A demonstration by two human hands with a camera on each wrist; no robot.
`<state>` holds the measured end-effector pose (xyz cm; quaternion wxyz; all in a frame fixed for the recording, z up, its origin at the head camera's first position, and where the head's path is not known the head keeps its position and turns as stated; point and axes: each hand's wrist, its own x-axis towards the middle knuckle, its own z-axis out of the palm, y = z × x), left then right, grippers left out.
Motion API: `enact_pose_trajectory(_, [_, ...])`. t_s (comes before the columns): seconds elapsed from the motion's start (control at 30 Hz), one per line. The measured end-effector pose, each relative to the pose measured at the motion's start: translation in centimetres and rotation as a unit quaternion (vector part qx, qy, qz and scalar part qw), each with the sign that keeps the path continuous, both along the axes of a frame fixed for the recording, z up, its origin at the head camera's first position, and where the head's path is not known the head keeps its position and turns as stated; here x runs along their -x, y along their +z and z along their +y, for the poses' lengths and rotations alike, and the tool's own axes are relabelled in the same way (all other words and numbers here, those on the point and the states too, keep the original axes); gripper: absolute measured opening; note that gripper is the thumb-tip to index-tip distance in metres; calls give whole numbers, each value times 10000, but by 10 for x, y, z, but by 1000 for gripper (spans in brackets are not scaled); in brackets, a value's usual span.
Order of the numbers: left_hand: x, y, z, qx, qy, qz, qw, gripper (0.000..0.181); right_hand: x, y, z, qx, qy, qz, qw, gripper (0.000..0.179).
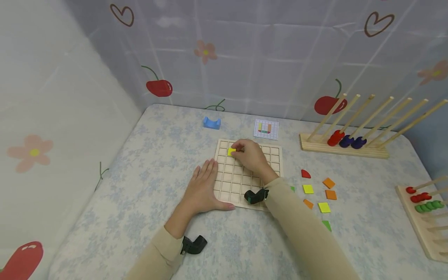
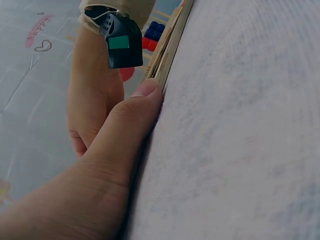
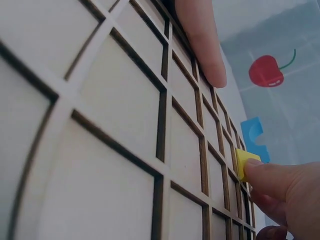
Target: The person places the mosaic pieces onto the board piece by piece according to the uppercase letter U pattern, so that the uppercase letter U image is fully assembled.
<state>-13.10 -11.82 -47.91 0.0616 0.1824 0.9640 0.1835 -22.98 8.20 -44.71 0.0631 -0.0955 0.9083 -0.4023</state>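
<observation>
Our left hand has its fingers straight against the side of the grid board, thumb at the near edge; we do well to hold that brace steady so the board cannot slide. Our right hand pinches one yellow square tile between thumb and fingers, at the far left part of the board. We should line its edges up with the cell walls, then press evenly rather than force a corner; whether it is fully seated, we cannot tell.

Counting left to right, we see one blue notched piece beyond the left fingers, one board between the hands and one printed card beyond the right fingers. Right of those fingers, on the counter, two green pieces, one red piece, three orange pieces and two loose yellow squares show past the sleeve; farther right, two peg stands.
</observation>
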Motion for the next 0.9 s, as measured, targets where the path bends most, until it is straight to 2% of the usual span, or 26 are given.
enact_pose_trajectory(0.57, [-2, 2, 1, -19, 64, 30, 10000, 149, -3, 2, -2, -211, -10, -18, 9998, 16])
enact_pose_trajectory(0.9, [-2, 3, 1, 16, 40, 37, 10000, 149, -3, 4, -1, -445, 115, 57, 9989, 24])
